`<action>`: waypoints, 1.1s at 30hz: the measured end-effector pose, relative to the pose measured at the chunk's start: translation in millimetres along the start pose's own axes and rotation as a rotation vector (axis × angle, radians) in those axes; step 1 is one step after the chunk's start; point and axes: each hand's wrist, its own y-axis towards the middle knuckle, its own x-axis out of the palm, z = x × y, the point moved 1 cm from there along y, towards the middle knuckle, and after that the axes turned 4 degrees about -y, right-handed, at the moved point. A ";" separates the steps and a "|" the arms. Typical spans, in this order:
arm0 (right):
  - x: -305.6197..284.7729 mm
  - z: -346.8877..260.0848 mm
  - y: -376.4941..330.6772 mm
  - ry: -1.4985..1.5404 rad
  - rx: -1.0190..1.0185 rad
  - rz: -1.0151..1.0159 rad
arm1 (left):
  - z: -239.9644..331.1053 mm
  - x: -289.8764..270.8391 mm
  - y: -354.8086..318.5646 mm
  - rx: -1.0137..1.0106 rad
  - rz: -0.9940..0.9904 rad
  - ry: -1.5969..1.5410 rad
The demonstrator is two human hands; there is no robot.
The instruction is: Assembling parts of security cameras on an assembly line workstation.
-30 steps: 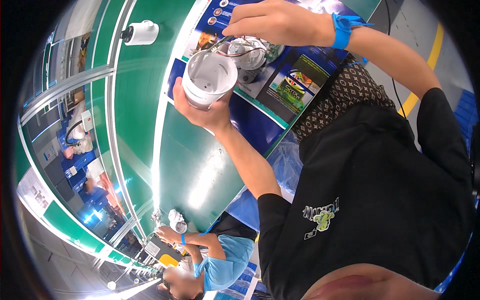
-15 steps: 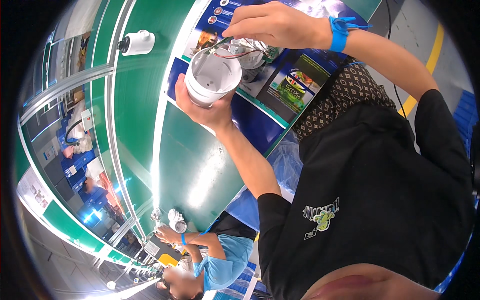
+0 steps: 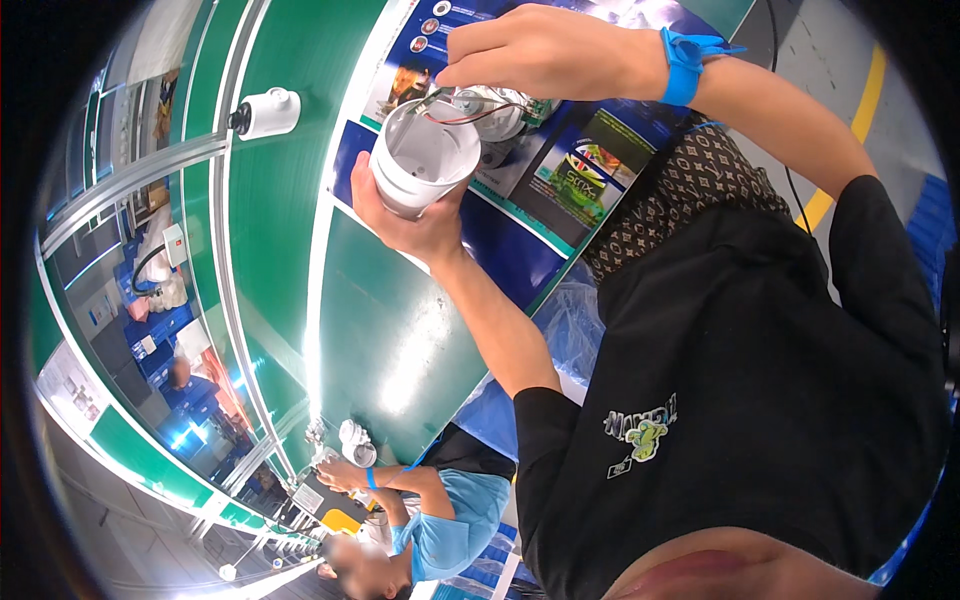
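My left hand (image 3: 415, 222) is wrapped around a white, cup-shaped plastic housing (image 3: 428, 165), its open mouth turned up toward me. Holes show in the inner floor. Above its far rim, my right hand (image 3: 540, 52) has thumb and fingers pinched together on thin wires (image 3: 450, 118), dark and red. They run from the rim toward a white part with a small green circuit board (image 3: 540, 110), partly hidden under my right hand. What the fingertips grip exactly is hard to make out.
A white bullet camera (image 3: 268, 113) lies on the green bench (image 3: 300, 60) at left, by a metal frame rail. Beneath my hands is a printed blue mat (image 3: 500, 235). Farther along the bench, a co-worker in a blue shirt (image 3: 465, 510) handles white parts (image 3: 357, 442).
My right hand has moved slightly left and down, nearer the housing's rim, with the wires. My left hand keeps its hold on the housing, almost unmoved.
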 end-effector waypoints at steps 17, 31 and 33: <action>-22.6 -18.4 20.0 -0.138 0.154 -0.301 | -7.1 -4.3 -1.5 0.056 -0.043 -0.061; -11.6 -6.0 14.7 0.055 -0.013 -0.062 | -2.0 -4.3 0.0 0.086 -0.037 0.007; -11.5 -7.6 14.0 0.062 -0.014 -0.035 | -2.5 -4.9 0.1 0.095 -0.035 0.008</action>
